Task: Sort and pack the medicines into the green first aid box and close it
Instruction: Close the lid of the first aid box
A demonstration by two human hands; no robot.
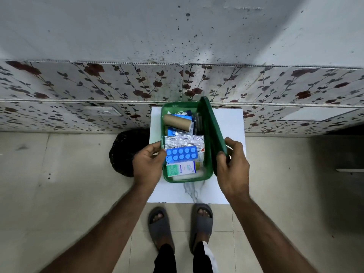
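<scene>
The green first aid box [188, 179] stands open on a small white table [226, 119]. Inside lie a brown roll [177, 121], silver foil strips [183, 140], a blue blister pack [181, 153] and a white-green carton [180, 169]. My left hand [147, 164] grips the box's left wall near the blue pack. Along the box's right side the dark green lid [213, 131] stands tilted upright. My right hand [232, 160] holds the lid's near end.
The table stands against a wall with floral panels [98, 85]. A dark round basket [126, 150] sits on the tiled floor left of the table. My feet in grey slippers [181, 223] are at the table's near edge.
</scene>
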